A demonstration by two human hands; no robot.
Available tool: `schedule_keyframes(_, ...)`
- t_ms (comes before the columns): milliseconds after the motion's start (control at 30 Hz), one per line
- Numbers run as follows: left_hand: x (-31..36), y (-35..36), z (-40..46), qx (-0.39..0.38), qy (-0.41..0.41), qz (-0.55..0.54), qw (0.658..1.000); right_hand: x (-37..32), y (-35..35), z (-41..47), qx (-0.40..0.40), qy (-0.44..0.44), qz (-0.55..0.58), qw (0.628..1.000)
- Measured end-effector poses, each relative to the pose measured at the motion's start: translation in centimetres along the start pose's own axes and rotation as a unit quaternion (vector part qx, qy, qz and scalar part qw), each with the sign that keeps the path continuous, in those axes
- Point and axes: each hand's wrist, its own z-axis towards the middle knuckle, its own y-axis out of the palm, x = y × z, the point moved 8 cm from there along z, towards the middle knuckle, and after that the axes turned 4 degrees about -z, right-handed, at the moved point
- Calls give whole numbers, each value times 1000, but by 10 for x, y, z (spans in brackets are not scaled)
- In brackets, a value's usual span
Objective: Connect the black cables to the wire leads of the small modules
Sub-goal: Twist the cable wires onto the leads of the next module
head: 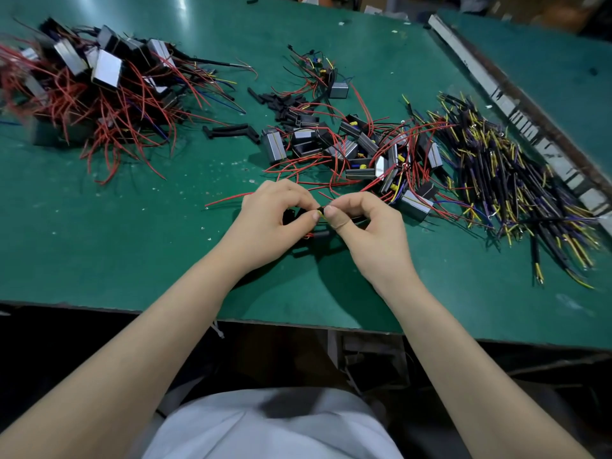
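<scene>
Mostly hidden: small module under left hand (271, 213), yellow lead (320, 214) pinched with right hand (367, 223).

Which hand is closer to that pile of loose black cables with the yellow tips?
Right. The right hand sits nearer the black cable pile, which lies beyond it to the right. The left hand is further off, on the far side of the right hand.
</scene>
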Motion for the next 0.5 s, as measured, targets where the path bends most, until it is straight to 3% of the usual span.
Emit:
schedule_keyframes(233,7,1,-3,-11,24,-4,1000,-9,0,-4,9,-45,-55,997)
schedule_keyframes(500,10,0,-4,-9,16,-11,1000,-3,-1,-5,2,-13,-33,999)
